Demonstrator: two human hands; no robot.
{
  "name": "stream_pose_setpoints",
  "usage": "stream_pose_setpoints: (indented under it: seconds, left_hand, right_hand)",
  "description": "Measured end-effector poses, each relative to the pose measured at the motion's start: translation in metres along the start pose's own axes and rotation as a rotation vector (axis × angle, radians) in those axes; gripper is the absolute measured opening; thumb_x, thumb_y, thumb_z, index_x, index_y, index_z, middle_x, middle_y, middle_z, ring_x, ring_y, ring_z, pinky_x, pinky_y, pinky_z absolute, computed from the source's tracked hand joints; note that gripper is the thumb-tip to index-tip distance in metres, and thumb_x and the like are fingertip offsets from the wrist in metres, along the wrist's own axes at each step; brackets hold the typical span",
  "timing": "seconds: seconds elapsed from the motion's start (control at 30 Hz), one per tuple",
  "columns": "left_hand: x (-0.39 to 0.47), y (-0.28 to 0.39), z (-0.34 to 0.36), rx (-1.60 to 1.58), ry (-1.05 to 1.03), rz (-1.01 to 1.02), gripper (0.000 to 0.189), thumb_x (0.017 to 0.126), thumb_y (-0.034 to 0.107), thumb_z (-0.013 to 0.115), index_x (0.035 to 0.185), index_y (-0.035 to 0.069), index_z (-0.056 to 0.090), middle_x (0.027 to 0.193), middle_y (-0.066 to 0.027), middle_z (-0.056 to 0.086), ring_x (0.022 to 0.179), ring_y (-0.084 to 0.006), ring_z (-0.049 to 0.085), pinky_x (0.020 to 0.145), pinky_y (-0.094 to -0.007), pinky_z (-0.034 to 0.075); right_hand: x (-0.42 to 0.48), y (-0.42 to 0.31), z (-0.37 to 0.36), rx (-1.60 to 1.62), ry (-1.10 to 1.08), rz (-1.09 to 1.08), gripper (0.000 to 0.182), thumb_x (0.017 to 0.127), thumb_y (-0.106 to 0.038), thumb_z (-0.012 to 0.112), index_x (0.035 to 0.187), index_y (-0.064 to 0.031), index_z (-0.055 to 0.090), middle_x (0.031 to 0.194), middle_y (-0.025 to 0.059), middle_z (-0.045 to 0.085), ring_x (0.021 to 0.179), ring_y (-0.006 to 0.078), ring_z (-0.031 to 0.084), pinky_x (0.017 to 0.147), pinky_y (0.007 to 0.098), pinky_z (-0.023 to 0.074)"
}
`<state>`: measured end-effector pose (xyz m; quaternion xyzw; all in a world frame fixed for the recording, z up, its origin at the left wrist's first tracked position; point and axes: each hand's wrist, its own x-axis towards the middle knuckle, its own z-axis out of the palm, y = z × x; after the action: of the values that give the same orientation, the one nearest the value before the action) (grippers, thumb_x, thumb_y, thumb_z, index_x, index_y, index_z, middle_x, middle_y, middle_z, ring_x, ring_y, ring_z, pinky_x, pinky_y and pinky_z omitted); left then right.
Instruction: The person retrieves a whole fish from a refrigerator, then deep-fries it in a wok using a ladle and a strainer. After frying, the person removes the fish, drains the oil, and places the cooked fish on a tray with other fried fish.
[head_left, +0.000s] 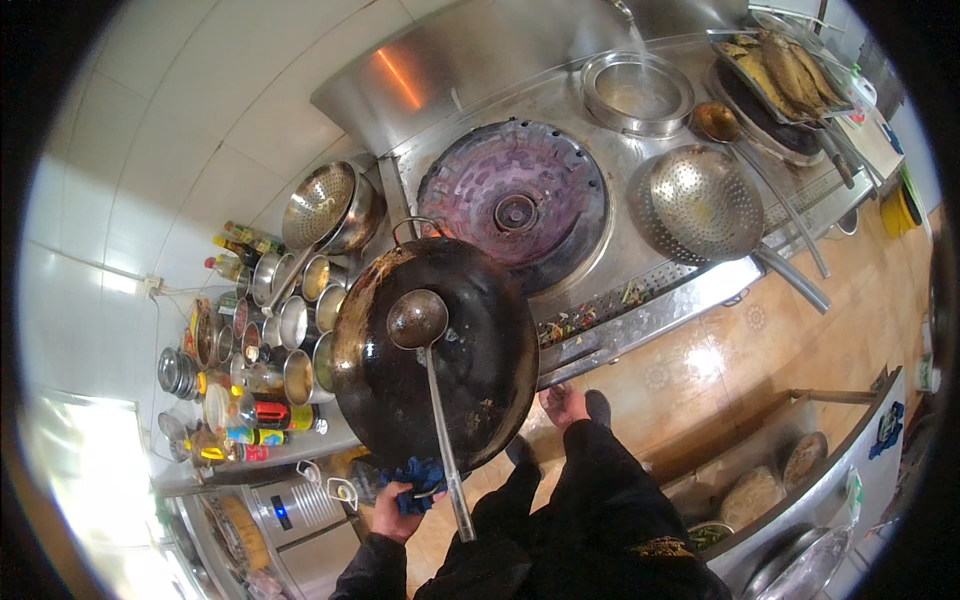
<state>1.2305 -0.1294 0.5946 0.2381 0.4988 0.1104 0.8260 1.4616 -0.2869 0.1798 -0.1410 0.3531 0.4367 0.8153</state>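
My left hand (397, 510) grips the near handle of a large black wok (487, 330) through a dark blue cloth (420, 476). The wok is off the round wok burner (514, 199), its far rim overlapping the burner's near left edge. Inside the wok lies a metal ladle (418, 319), its long handle passing over the near rim beside my left hand. My right hand (564, 405) is at the stove's front edge, just right of the wok; its fingers are partly hidden, and whether it touches the edge is not clear.
Water runs into a round steel pot (637, 94) behind the stove. A perforated strainer (705, 202) rests at the right, with a tray of browned fish (787, 75) beyond it. Another strainer (319, 206) leans on a bowl at the left. Seasoning containers (292, 322) and bottles (262, 412) crowd the left counter.
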Motion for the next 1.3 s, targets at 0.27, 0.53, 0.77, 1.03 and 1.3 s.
stream_pose_setpoints:
  seconds: [0.27, 0.53, 0.77, 1.03, 1.3]
  left_hand:
    - [0.027, -0.005, 0.007, 0.026, -0.122, 0.011, 0.052, 0.086, 0.014, 0.056, 0.135, -0.001, 0.049, 0.129, -0.0196, 0.061, 0.113, -0.0355, 0.062, 0.094, -0.0481, 0.056]
    - [0.012, -0.02, -0.011, 0.094, -0.069, 0.195, 0.046, 0.103, 0.046, 0.049, 0.12, 0.006, 0.061, 0.111, -0.0079, 0.069, 0.093, -0.0182, 0.068, 0.07, -0.0347, 0.056]
    - [0.034, 0.06, -0.051, 0.055, 0.197, 0.392, 0.044, 0.098, 0.044, 0.059, 0.119, 0.006, 0.052, 0.099, -0.0126, 0.067, 0.077, -0.0235, 0.07, 0.051, -0.0365, 0.056]
    - [0.089, 0.051, -0.106, -0.061, 0.301, 0.534, 0.043, 0.095, 0.028, 0.066, 0.116, -0.006, 0.052, 0.085, -0.0152, 0.063, 0.057, -0.0236, 0.061, 0.05, -0.0366, 0.053]
    - [-0.018, -0.111, -0.283, 0.051, 0.503, 0.186, 0.014, 0.088, 0.006, 0.069, 0.082, -0.005, 0.062, 0.06, -0.0106, 0.061, 0.041, -0.0151, 0.052, 0.035, -0.029, 0.036]
  right_hand:
    - [-0.035, -0.016, 0.029, -0.204, 0.18, 0.079, 0.05, 0.105, -0.043, 0.042, 0.108, 0.0059, 0.054, 0.1, 0.0145, 0.064, 0.086, 0.0274, 0.062, 0.083, 0.0386, 0.0523]
    - [-0.116, -0.127, -0.018, -0.648, 0.159, 0.151, 0.046, 0.106, -0.043, 0.038, 0.096, -0.0011, 0.056, 0.089, 0.0115, 0.061, 0.093, 0.028, 0.059, 0.091, 0.0421, 0.0476]
    - [-0.172, -0.214, -0.053, -0.424, -0.314, 0.363, 0.029, 0.1, -0.022, 0.042, 0.087, -0.0084, 0.064, 0.08, 0.0086, 0.068, 0.078, 0.0251, 0.066, 0.085, 0.0404, 0.0471]
    - [-0.139, -0.258, -0.079, 0.469, 0.253, 0.597, 0.03, 0.1, -0.033, 0.048, 0.087, -0.007, 0.055, 0.079, 0.0087, 0.059, 0.085, 0.0285, 0.061, 0.077, 0.0408, 0.0497]
    - [-0.188, -0.087, -0.035, -1.322, 0.322, 0.341, 0.029, 0.098, -0.033, 0.05, 0.089, -0.0066, 0.057, 0.081, 0.0107, 0.061, 0.085, 0.0309, 0.062, 0.075, 0.043, 0.0503]
